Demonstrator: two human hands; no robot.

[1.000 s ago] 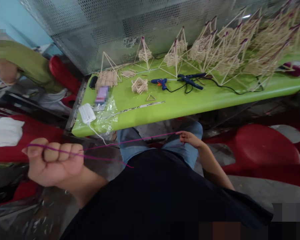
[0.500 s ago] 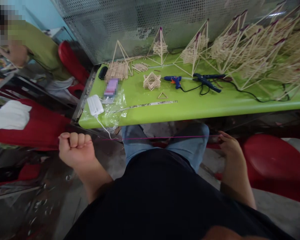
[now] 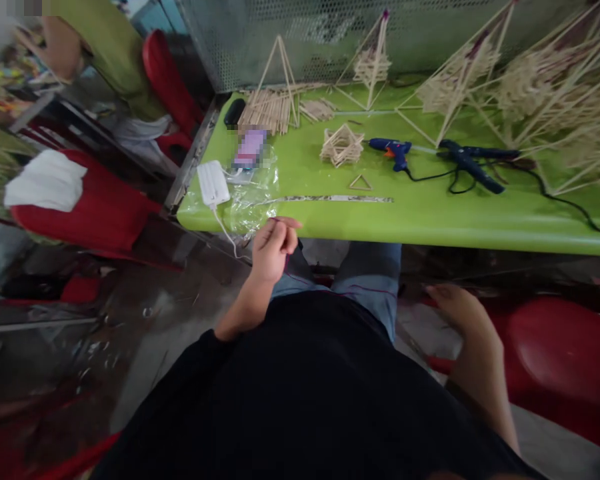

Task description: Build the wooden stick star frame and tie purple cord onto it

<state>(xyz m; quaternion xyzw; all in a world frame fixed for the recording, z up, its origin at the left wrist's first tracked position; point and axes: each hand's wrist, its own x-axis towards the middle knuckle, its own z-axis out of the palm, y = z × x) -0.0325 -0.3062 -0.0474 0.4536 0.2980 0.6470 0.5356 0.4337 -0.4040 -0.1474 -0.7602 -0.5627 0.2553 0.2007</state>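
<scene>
A thin purple thread (image 3: 361, 289) hangs slack across my jeans, running between my two hands. My left hand (image 3: 274, 248) is closed on one end of it, held just before the table's front edge. Off to the right, below table height, my right hand (image 3: 455, 308) pinches the thread's other part with the fingertips; they are slightly blurred. On the table beyond lie a small stick triangle (image 3: 361, 182), a star-shaped stack of sticks (image 3: 342, 145) and a patterned strip (image 3: 337, 198).
A blue glue gun (image 3: 394, 151) and a dark clamp-like tool (image 3: 473, 163) with cables lie on the green table (image 3: 300, 223). Stick pyramids (image 3: 457, 87) crowd the right. A phone (image 3: 250, 148), white power bank (image 3: 213, 183) and loose sticks (image 3: 270, 110) sit left. Red chairs (image 3: 555, 353) stand nearby; another person sits far left.
My left hand has swung inward and up from the far left to the table edge. The thread, taut before, now sags over my lap. The view has shifted somewhat.
</scene>
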